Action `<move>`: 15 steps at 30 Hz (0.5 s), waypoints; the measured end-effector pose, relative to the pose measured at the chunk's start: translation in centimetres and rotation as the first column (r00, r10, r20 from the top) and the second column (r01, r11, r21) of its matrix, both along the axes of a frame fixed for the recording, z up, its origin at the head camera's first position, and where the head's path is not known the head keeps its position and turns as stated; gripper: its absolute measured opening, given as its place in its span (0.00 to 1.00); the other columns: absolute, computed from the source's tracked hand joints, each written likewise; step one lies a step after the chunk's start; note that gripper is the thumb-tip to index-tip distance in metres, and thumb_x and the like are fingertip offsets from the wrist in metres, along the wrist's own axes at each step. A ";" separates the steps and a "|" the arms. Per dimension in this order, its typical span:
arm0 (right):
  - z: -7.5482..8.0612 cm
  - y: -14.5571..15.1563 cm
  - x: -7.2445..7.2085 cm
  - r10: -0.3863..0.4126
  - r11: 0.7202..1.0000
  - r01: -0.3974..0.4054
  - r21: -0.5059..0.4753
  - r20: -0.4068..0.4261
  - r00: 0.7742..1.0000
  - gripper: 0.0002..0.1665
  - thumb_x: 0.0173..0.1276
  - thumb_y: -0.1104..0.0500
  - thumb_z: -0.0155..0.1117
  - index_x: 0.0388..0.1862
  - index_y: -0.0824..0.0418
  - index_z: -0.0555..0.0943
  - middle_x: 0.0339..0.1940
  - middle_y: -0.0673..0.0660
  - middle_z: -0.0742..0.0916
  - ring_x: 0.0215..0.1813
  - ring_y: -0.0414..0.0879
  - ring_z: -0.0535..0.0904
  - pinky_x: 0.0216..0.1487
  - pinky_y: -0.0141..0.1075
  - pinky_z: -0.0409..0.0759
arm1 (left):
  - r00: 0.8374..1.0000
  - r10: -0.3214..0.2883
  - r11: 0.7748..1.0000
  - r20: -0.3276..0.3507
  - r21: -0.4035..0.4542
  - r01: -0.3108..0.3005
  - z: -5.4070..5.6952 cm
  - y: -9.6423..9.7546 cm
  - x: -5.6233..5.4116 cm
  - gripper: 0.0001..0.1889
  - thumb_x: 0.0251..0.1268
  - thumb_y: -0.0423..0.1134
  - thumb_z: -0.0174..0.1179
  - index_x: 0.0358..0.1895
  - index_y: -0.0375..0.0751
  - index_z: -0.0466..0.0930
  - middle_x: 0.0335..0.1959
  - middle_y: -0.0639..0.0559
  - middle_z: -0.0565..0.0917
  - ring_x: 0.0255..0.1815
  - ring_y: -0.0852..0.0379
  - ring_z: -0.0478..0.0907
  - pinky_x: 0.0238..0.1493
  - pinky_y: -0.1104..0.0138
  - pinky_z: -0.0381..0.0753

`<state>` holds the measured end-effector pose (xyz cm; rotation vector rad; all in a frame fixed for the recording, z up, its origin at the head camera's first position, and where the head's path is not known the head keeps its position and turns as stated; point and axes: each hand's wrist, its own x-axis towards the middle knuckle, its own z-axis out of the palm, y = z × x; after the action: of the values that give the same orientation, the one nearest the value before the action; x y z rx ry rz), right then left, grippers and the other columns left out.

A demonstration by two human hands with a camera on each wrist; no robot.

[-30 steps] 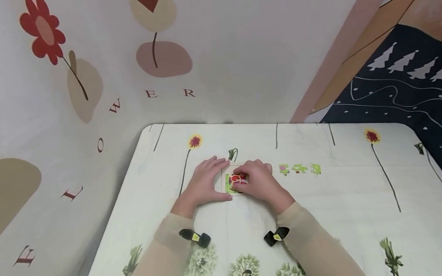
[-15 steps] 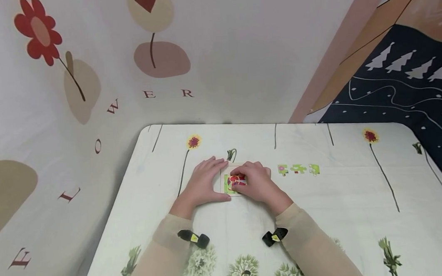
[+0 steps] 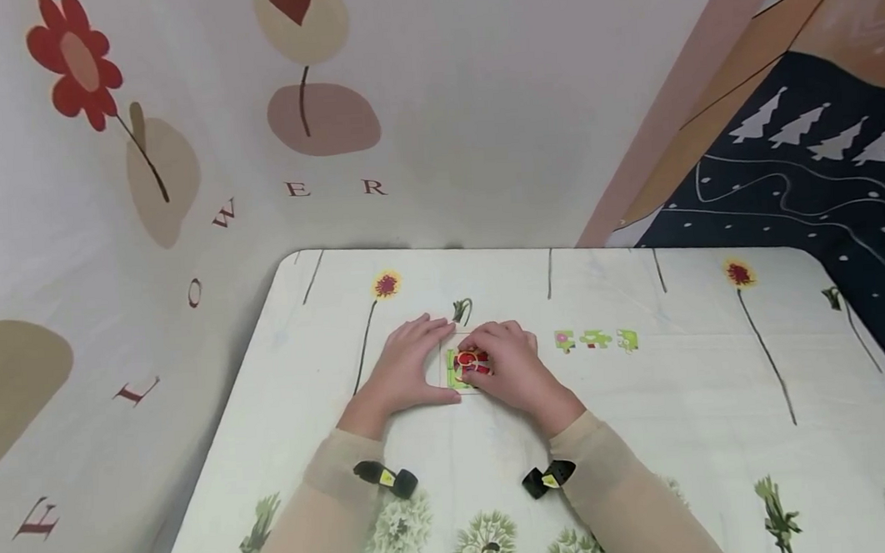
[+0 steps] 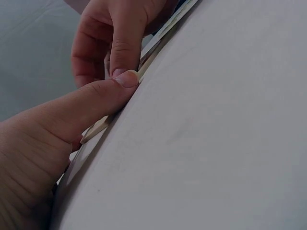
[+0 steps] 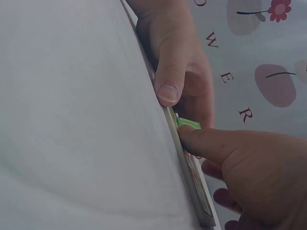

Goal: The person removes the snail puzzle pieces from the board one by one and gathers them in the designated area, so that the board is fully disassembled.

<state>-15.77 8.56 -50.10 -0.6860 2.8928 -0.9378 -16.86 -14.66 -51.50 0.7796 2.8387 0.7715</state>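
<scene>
A small, flat wooden puzzle board (image 3: 449,340) lies on the cloth-covered table, with a red and green picture (image 3: 466,362) partly showing between the hands. My left hand (image 3: 405,370) grips the board from its left side, thumb at the near edge and fingertips at the far edge. From the right, my right hand (image 3: 518,368) reaches over the board and pinches a jigsaw piece. In the right wrist view, a bright green corner of that jigsaw piece (image 5: 188,122) sticks up beside the thumb, tilted above the board. The right fingers hide much of the picture.
To the right of the board, three loose green jigsaw pieces lie in a row: a left one (image 3: 563,341), a middle one (image 3: 595,339) and a right one (image 3: 628,339). A flower-printed cloth (image 3: 667,407) covers the table. Behind it stands a printed wall covering (image 3: 465,142).
Both hands keep their places at the board. The right fingers have shifted very slightly over the picture, and the head view has drifted a little.
</scene>
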 end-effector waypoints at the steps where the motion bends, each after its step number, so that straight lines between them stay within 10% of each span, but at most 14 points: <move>1: 0.0 0.0 0.0 0.012 1.000 -0.012 0.004 -0.023 1.000 0.21 0.64 0.51 0.84 0.55 0.48 0.89 0.53 0.47 0.88 0.60 0.52 0.74 0.58 0.55 0.66 | 1.000 0.002 1.000 0.001 0.000 -0.002 0.0 0.0 0.0 0.59 0.47 0.68 0.80 0.83 0.49 0.66 0.83 0.50 0.66 0.87 0.43 0.51 0.84 0.44 0.47; 15: -0.7 0.0 0.2 0.076 0.995 -0.084 -0.051 -0.135 0.988 0.18 0.65 0.52 0.83 0.53 0.52 0.92 0.45 0.46 0.90 0.52 0.48 0.76 0.56 0.53 0.67 | 1.000 -0.003 1.000 -0.015 -0.019 0.003 -0.2 -0.1 0.0 0.59 0.48 0.69 0.80 0.83 0.48 0.66 0.83 0.50 0.66 0.87 0.43 0.50 0.84 0.43 0.47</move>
<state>-15.60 8.53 -50.77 -0.8944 2.9355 -1.0045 -16.82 -14.71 -51.74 0.7899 2.8527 0.7398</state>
